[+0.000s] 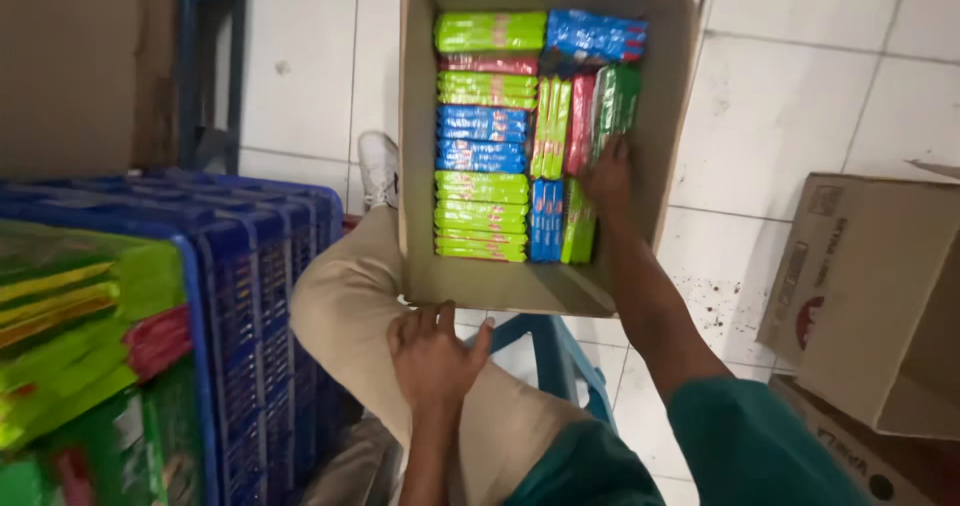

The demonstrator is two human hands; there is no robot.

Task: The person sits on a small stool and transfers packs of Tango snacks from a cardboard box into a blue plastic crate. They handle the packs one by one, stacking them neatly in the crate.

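Observation:
An open cardboard box stands on the floor before me, packed with flat packets in green, blue and red. My right hand reaches into the box and presses on the upright packets at its right side, fingers on a green one. Whether it grips one I cannot tell. My left hand rests on my knee with fingers spread, touching the box's near edge, holding nothing.
A blue plastic crate with green and red packets stands at my left. Another cardboard box lies at the right. A blue stool frame is under me. White floor tiles surround the box; my shoe is beside it.

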